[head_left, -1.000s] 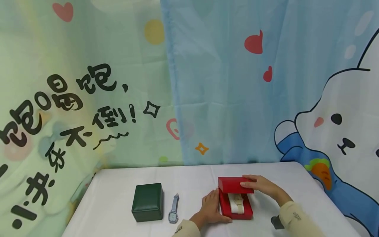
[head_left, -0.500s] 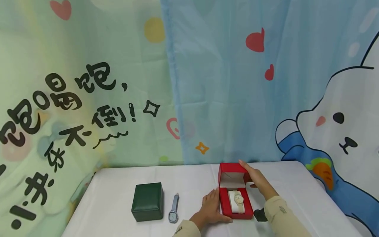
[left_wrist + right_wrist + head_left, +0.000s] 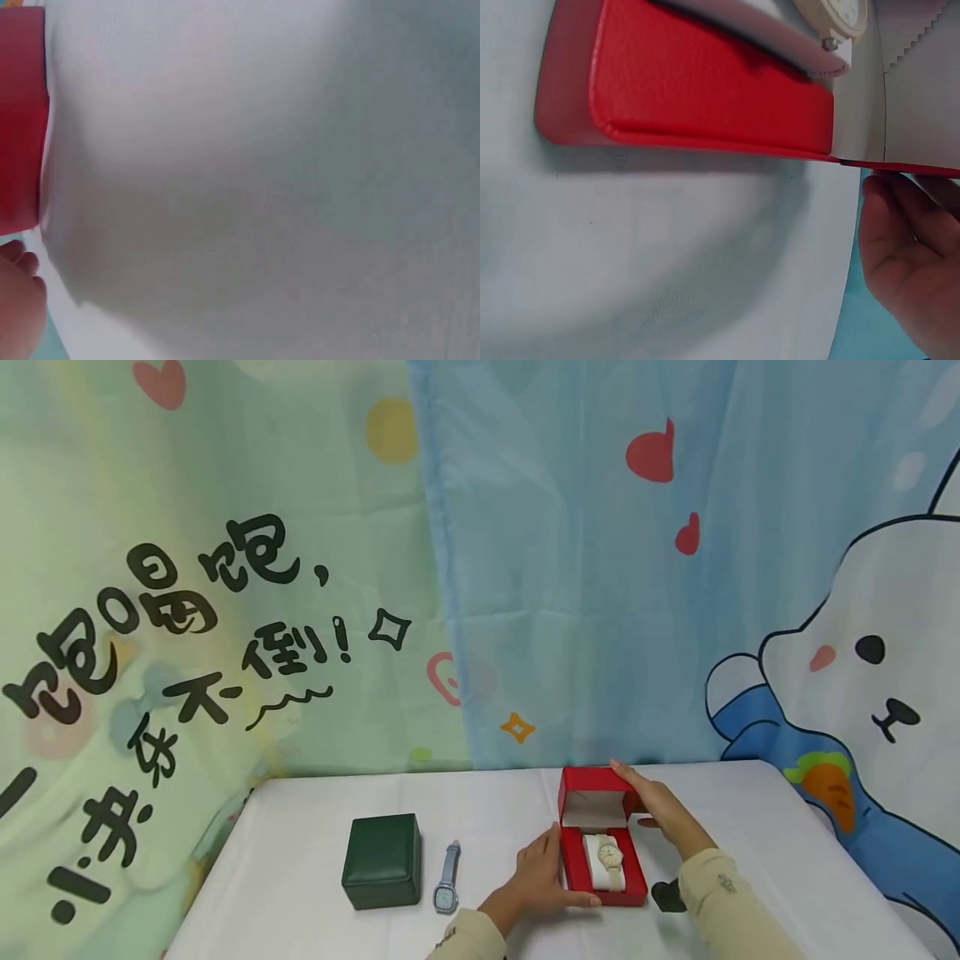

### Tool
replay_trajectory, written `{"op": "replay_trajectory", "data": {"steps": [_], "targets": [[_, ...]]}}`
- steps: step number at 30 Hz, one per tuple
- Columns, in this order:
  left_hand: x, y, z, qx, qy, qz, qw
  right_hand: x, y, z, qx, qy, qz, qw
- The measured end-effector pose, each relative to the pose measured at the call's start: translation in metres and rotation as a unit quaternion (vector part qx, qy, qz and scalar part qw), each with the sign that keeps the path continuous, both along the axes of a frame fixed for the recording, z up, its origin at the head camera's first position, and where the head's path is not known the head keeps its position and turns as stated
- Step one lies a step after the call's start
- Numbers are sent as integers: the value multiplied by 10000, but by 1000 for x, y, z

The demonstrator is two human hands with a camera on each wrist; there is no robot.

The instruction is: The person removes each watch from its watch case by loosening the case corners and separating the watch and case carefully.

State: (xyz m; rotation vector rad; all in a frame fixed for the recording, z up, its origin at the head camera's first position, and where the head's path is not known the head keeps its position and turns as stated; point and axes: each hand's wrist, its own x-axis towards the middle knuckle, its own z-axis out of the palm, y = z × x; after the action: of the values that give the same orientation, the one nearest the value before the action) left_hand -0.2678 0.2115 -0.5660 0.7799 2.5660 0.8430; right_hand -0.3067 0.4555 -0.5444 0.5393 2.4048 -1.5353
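A red watch box (image 3: 579,868) stands with its lid (image 3: 592,779) raised, showing a pale lining. Inside, a cream-strapped wristwatch (image 3: 611,857) is wrapped round a white cushion. My left hand (image 3: 538,874) rests against the box's left side, thumb stretched along its front edge; its fingertips are at the red wall in the left wrist view. My right hand (image 3: 663,810) touches the lid's right side, one finger reaching to the top corner. In the right wrist view its fingers (image 3: 889,217) lie against the lid's edge.
A closed dark green box (image 3: 381,860) stands left on the white-covered table (image 3: 300,877). Between it and my left hand lies a blue-grey wristwatch (image 3: 446,885). A black patch (image 3: 667,897) shows beside my right sleeve. A printed curtain (image 3: 540,568) hangs behind the table.
The red lid has swung up and back from partly closed, uncovering the watch. My right hand has moved from the lid's front edge to its right side. The left hand stays at the box.
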Motion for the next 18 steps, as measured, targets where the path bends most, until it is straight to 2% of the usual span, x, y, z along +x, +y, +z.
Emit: {"op": "replay_trajectory", "data": {"steps": [2, 4, 6, 7, 9, 11, 12, 13, 14, 16, 18], "targets": [[2, 1, 1, 185, 78, 91, 9998, 10, -10, 18, -40, -22, 8, 10000], [3, 3, 2, 244, 181, 86, 9995, 24, -21, 38, 172, 102, -86, 9998], [5, 6, 3, 168, 280, 26, 9995, 38, -29, 52, 505, 425, -387, 9971], [6, 7, 4, 120, 300, -6, 9995, 44, -31, 54, 634, 740, -662, 9930], [8, 7, 6, -1, 358, -104, 9993, 54, -31, 47, 1064, 1565, -1350, 9726], [9, 7, 9, -98, 449, -159, 9988, 61, -26, 28, 1363, 2428, -1905, 9414], [9, 7, 10, -156, 527, -191, 9983, 65, -23, 17, 1547, 2820, -2019, 9251], [10, 7, 12, -194, 601, -225, 9978, 69, -19, 5, 1753, 3106, -2009, 9124], [9, 6, 13, -235, 679, -265, 9971, 75, -19, 0, 1995, 3272, -1872, 9045], [8, 7, 15, -301, 876, -370, 9950, 90, -20, -4, 2290, 3330, -1336, 9049], [7, 9, 19, -385, 1052, -498, 9925, 104, -25, 2, 2526, 3086, -578, 9152]]}}
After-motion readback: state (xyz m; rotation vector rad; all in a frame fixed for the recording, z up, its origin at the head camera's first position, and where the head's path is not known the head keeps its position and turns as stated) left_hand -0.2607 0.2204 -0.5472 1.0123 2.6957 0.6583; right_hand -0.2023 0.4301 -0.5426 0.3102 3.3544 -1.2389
